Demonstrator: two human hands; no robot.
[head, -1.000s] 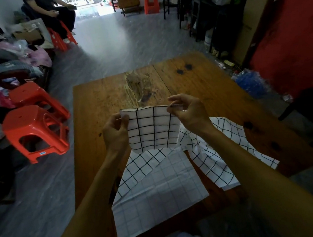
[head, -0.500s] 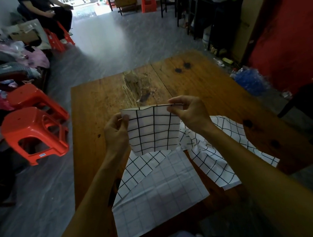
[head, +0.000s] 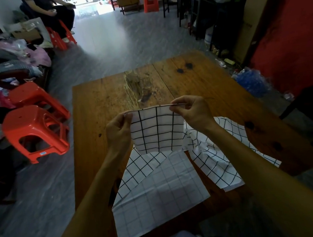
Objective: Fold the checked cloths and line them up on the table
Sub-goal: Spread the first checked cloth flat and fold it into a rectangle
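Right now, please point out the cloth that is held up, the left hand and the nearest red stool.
held-up checked cloth point(head: 156, 131), head view, middle of its hanging face
left hand point(head: 118, 132), head view, back of the hand
nearest red stool point(head: 27, 122), head view, its flat seat top

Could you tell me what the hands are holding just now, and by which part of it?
A folded checked cloth, pinched at its top corners: the left hand on the left corner, the right hand on the right.
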